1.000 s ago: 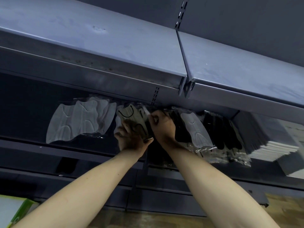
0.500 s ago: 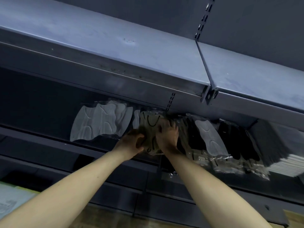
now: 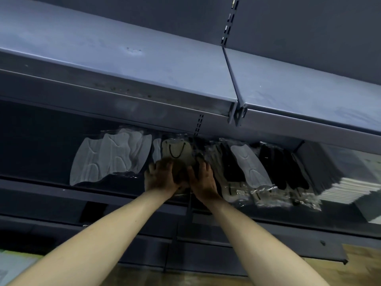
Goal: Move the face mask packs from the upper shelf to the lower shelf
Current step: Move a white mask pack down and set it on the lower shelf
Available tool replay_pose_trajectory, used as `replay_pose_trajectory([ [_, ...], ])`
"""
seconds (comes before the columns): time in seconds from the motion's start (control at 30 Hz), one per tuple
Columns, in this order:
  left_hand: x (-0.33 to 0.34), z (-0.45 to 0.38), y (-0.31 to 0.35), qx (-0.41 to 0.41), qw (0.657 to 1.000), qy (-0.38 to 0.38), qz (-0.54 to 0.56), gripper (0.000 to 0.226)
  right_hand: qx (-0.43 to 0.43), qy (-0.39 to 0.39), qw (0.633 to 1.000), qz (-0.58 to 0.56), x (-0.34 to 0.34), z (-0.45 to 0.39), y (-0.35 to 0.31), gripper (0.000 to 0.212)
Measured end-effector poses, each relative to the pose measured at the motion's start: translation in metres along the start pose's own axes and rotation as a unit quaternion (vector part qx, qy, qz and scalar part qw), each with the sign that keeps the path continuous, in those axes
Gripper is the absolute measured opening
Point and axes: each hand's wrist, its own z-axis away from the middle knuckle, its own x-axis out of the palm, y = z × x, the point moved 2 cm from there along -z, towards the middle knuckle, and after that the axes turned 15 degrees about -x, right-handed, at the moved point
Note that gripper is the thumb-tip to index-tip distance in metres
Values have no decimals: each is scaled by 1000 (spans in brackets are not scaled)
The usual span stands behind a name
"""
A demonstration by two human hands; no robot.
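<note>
The beige face mask pack (image 3: 178,153), clear-wrapped with a black ear loop showing, stands on the lower shelf (image 3: 61,193) between both hands. The left hand (image 3: 159,176) lies flat on its lower left part, fingers straight, pressing rather than curling round it. The right hand (image 3: 203,180) touches its right edge with fingers spread; whether any finger hooks behind the pack I cannot tell. Half a second ago the left hand's fingers were bent round the pack's edge; now they have flattened, and the pack sits more upright against the shelf back. By that I judge this pack is being settled in place and the grip is about to be let go.

Left of the pack stand white mask packs (image 3: 111,159), just beside it. Right of it leans a row of mixed packs (image 3: 249,166), white and black, overlapping. Beyond those, further right, is a stack of flat white-edged items (image 3: 348,188). Above the pack runs the upper shelf (image 3: 144,65), grey-blue metal, bare where it shows. Below the pack, further shelving is dark, and wood flooring (image 3: 360,271) shows lower right.
</note>
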Motion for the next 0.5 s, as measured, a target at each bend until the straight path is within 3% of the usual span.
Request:
replay_pose_trajectory([
  [0.07,-1,-2,-1,1,1000,-4,10,78,-15,-12,1000,5,-5,-5,3,68],
  [0.23,-11,-9,-6,-25,994,-62,85,72,-77,47,981,172,0,11,-9,80],
  [0.5,-12,-11,-12,-43,960,-121,249,68,-54,11,988,147,14,6,-16,94],
])
